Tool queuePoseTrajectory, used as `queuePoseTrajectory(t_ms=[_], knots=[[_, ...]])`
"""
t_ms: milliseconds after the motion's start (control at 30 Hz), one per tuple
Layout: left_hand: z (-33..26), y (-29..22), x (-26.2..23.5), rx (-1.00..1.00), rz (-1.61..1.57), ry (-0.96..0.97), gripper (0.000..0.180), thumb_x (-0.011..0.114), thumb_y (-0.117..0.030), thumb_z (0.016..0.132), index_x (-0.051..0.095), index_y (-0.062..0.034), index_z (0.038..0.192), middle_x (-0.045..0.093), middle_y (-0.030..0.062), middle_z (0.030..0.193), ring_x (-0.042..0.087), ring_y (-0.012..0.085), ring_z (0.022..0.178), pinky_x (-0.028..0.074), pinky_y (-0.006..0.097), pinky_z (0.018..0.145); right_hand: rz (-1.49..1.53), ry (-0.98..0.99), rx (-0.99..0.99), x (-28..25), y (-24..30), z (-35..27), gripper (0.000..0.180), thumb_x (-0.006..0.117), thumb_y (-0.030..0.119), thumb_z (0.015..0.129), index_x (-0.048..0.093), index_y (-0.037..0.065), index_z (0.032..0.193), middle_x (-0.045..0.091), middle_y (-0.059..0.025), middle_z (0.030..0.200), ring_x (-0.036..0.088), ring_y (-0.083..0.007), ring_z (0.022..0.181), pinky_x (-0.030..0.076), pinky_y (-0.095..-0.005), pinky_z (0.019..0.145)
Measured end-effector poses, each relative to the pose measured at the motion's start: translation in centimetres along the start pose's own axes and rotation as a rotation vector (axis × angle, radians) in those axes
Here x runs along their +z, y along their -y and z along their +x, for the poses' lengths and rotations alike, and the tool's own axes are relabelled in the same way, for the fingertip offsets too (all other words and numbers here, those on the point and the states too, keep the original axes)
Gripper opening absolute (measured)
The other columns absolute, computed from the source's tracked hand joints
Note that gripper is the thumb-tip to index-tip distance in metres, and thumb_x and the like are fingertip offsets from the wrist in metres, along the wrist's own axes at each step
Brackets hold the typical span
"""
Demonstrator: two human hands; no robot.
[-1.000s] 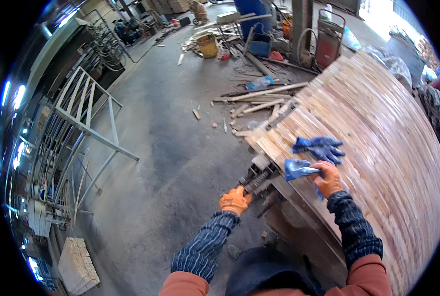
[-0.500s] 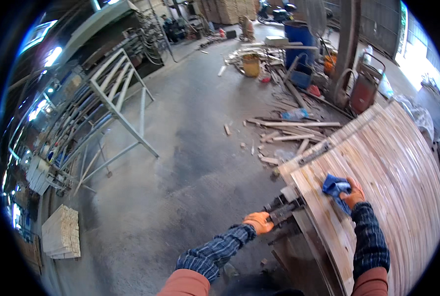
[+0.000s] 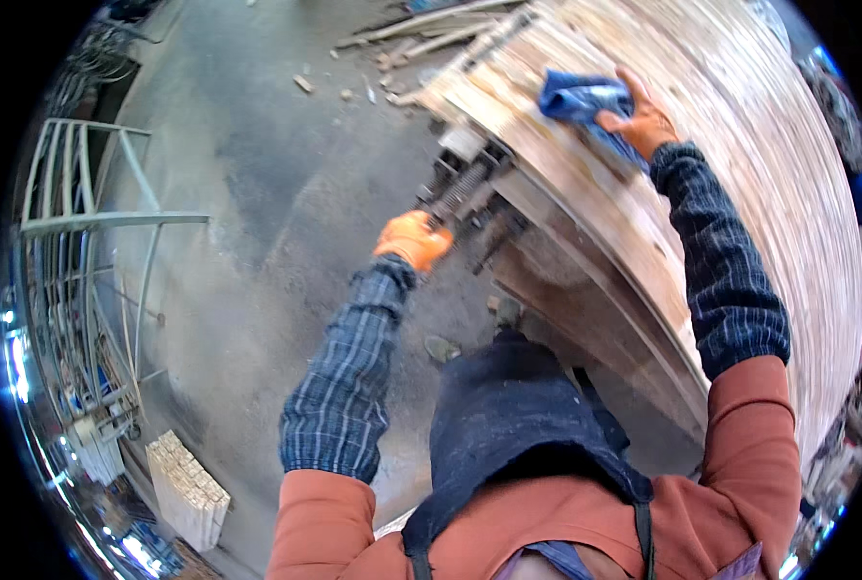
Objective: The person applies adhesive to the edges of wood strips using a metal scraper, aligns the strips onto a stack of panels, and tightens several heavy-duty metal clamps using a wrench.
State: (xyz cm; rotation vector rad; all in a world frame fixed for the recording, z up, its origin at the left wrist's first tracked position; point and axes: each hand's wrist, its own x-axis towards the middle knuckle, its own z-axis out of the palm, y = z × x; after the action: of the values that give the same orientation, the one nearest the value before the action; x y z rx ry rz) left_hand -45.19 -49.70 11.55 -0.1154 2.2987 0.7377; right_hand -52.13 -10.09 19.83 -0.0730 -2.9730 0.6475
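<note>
My left hand (image 3: 413, 241), in an orange glove, is closed around the end of a dark threaded clamp screw (image 3: 463, 188). That screw runs up to the near left corner of a wide panel of light wood strips (image 3: 730, 164). On the panel, close to that corner, my right hand (image 3: 645, 118), also gloved in orange, grips a crumpled blue cloth (image 3: 585, 99). The cloth lies against the wood surface. Part of it is hidden beneath my fingers.
Loose wood offcuts (image 3: 440, 39) lie on the floor beyond the panel corner. A metal frame rack (image 3: 112, 220) stands at the left, with a stack of pale wood pieces (image 3: 187, 488) nearer. Under the panel's edge is a lower board (image 3: 595, 333).
The view has tipped downward, bringing my apron and feet into sight. My left hand still holds the clamp screw, and my right hand keeps the cloth near the panel corner.
</note>
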Motion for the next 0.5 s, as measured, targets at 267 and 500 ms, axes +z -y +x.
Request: queuePoseTrajectory(t_ms=[267, 500], knots=[[0.9, 0.6, -1.5, 0.078, -0.353, 0.079, 0.033, 0.074, -0.038, 0.078, 0.064, -0.0103, 0.093, 0.054, -0.0004, 0.063, 0.051, 0.0117, 0.045, 0.043, 0.028, 0.044, -0.078, -0.416, -0.137, 0.1, 2.6, -16.3, 0.061, 0.064, 0.015, 0.08, 0.049, 0.013, 0.139, 0.044, -0.0202, 0.143, 0.042, -0.0388, 0.132, 0.035, -0.0449, 0.11], [2.8, -0.4, -0.7, 0.022, -0.296, -0.068, 0.051, 0.075, -0.039, 0.076, 0.063, -0.0047, 0.111, 0.063, 0.0034, 0.074, 0.059, 0.0153, 0.05, 0.047, 0.03, 0.046, -0.152, -0.374, 0.409, 2.0, 1.1, -38.1, 0.06, 0.064, 0.012, 0.081, 0.047, 0.004, 0.138, 0.043, -0.0243, 0.142, 0.041, -0.0387, 0.133, 0.033, -0.0437, 0.112]])
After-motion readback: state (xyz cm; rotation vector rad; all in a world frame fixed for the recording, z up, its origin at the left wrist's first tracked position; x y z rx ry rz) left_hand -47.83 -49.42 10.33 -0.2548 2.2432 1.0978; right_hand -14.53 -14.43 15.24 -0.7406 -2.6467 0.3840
